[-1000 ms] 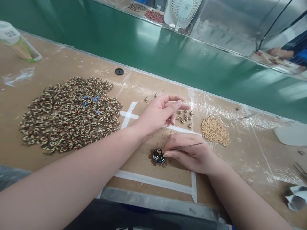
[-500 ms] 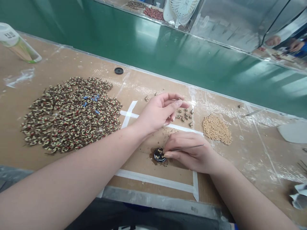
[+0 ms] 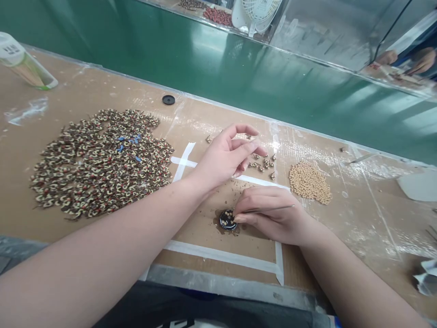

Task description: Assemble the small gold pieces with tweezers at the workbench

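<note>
My right hand (image 3: 273, 216) is closed on thin metal tweezers (image 3: 269, 209), whose tips rest at a small black round dish (image 3: 227, 220) holding a few tan beads. My left hand (image 3: 227, 157) hovers just above and behind it, fingers loosely curled and apart, index finger raised, with nothing visible in it. A few small brown parts (image 3: 262, 163) lie scattered under the left fingertips. A heap of tan beads (image 3: 309, 182) sits to the right. A large spread of brown, cream and red pieces (image 3: 99, 159) covers the table's left side.
White tape lines (image 3: 221, 257) frame the work spot on the brown table. A black cap (image 3: 168, 99) lies near the green conveyor belt (image 3: 239, 77). A clear jar of sticks (image 3: 25, 68) lies far left. A white fan (image 3: 254, 13) and another person's hands (image 3: 409, 61) are beyond the belt.
My left index finger has lifted and curled away from the other fingers. My right hand and the tweezers have stayed at the black dish.
</note>
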The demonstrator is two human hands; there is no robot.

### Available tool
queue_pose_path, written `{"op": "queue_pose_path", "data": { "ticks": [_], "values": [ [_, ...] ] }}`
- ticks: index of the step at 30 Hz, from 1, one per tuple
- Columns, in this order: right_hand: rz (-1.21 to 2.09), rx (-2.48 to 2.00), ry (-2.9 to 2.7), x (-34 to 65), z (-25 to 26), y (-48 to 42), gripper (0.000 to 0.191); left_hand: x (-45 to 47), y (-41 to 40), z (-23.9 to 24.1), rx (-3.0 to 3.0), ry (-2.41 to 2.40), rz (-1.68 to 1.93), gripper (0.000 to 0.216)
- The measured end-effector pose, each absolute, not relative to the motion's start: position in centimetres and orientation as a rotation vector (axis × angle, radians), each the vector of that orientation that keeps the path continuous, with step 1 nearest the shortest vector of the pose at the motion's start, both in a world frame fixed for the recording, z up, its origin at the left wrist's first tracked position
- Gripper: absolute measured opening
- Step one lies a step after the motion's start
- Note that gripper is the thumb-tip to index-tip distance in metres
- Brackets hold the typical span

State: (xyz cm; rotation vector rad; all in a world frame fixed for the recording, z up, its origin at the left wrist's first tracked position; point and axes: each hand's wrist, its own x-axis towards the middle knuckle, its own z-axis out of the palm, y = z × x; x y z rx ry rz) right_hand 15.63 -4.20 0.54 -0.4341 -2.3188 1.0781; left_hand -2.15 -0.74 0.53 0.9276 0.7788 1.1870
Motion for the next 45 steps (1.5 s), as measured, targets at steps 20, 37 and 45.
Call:
{"op": "queue_pose_path", "data": {
  "ticks": [20, 37, 45],
  "values": [
    [1.441, -0.595, -1.123, 16.7, 1.3, -1.9, 0.024, -2.5, -0.8, 0.9, 0.982, 0.838, 0.982, 0.024],
    [1.513, -0.662, -0.916, 17.0, 1.0, -0.7, 0.033, -2.8, -1.0, 1.2, 1.077, 1.042, 0.822, 0.032],
    [1.022, -0.965, -1.283, 17.2, 0.5, -1.6, 0.036, -2.6, -1.1, 1.9, 1.122, 1.143, 0.777, 0.029]
  ]
}}
